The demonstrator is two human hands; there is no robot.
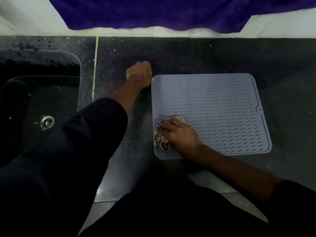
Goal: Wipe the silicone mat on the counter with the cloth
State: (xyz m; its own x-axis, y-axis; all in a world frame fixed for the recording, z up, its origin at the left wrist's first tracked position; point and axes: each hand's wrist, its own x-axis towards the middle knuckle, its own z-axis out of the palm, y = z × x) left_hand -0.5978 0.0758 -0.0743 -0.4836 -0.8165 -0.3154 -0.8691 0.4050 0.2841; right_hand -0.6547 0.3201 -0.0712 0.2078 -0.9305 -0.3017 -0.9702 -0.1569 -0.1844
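A grey silicone mat [215,106] with wavy ridges lies flat on the dark counter [196,55]. My right hand [181,134] presses a crumpled white cloth with dark stripes [161,134] onto the mat's near left corner. My left hand [139,73] is closed at the mat's far left corner, a fingertip touching that edge. Part of the cloth is hidden under my right hand.
A dark sink [39,103] with a metal drain [47,121] sits to the left of the counter seam. A purple cloth [153,12] hangs over the white wall at the back. Bare counter lies right of the mat.
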